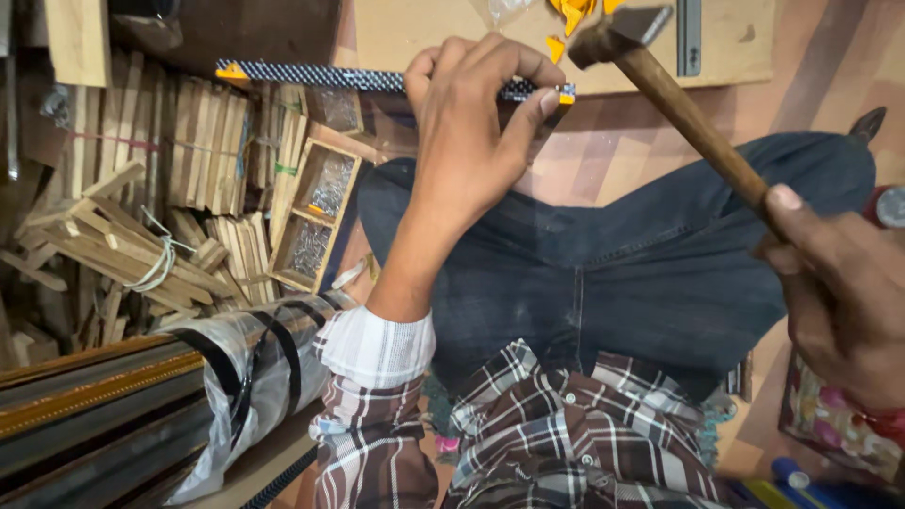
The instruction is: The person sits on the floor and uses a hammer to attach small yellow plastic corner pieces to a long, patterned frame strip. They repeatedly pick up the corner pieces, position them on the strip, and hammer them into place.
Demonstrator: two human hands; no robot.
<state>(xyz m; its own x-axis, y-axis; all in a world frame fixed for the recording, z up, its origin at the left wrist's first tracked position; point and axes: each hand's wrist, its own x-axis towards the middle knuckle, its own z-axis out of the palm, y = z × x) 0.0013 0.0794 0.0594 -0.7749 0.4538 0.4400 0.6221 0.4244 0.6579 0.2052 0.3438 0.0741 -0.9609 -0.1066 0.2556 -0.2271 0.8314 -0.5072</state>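
Warm, even indoor light falls from above, leaving only soft shadows. The wooden board [424, 38] at the top is brightest; the lower left corner sinks into dimness. Glare streaks the plastic wrap [250, 377]. The right hand [839, 302] and hammer [660, 80] are motion-blurred, and the wide lens bends the edges.

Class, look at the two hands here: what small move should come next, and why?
Probably a short, light tap of the hammer down at the strip's end. The right hand holds it raised by the wooden handle, head just above the patterned frame strip, which the left hand pinches near its yellow-tipped right end against the board.
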